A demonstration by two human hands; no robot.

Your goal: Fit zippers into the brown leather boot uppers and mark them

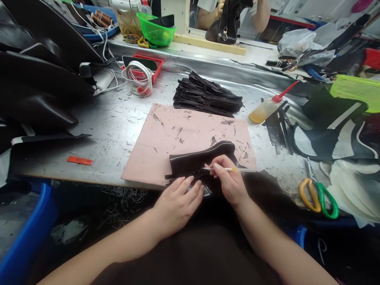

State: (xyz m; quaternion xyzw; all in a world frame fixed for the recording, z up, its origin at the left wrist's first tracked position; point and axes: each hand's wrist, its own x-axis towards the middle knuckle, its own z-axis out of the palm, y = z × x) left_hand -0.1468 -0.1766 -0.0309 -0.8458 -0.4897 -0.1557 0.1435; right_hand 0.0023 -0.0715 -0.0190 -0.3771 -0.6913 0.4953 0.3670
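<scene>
A dark brown leather piece (pixel 196 158), shaped like a boot shaft, lies on the pink mat (pixel 145 142) at the table's front edge. My right hand (pixel 230 182) pinches a slim white pen-like stick (pixel 228 169), its tip at the leather's near part, by a dark strip along the edge. Flat on that near edge rest the outstretched fingers of my left hand (pixel 179 204), holding nothing. Under those fingertips the strip and a shiny bit are partly hidden. Beyond the mat's far edge lies a pile of black zippers (pixel 208 95).
A glue bottle (pixel 265 109) with a red nozzle lies right of the mat, above scissors (pixel 314 194). Leather pieces (pixel 38 83) are heaped at left. A clear cup (pixel 138 81) and red basket (pixel 158 69) stand behind. Across the table, a person handles a boot (pixel 224 23).
</scene>
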